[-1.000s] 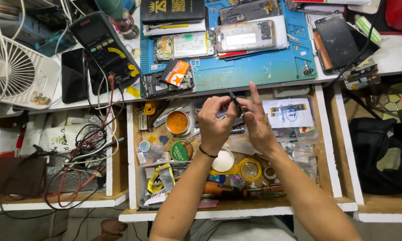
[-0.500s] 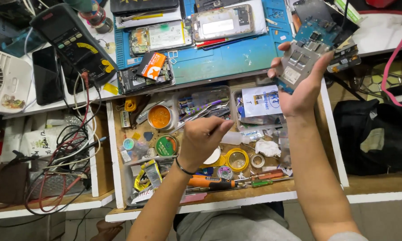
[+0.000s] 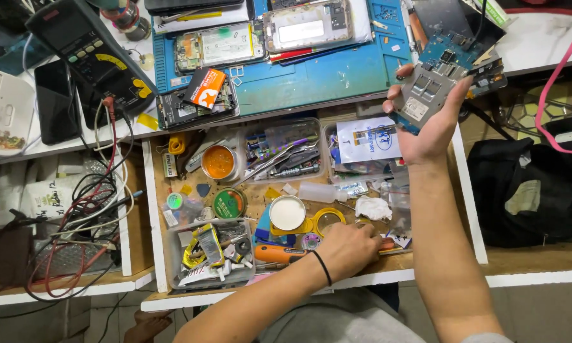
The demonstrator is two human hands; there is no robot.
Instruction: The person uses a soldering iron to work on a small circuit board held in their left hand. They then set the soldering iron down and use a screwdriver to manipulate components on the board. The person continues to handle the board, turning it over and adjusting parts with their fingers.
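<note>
Right hand [image 3: 435, 124] grips a blue phone circuit board [image 3: 440, 79] at one o'clock, while left hand [image 3: 349, 248], fingers curled, rests on an orange-handled screwdriver [image 3: 279, 254] at six o'clock.

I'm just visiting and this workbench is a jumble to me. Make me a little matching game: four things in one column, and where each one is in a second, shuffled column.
Things:
1. circuit board
2. orange-handled tool
3. black multimeter
4. white fan

Places:
A. at the far left edge of the bench
B. in the open drawer, at its front edge, beside the left hand
C. upper left, with red and black leads trailing down
D. held up in the right hand

Pairs: 1-D, 2-B, 3-C, 4-A
</note>
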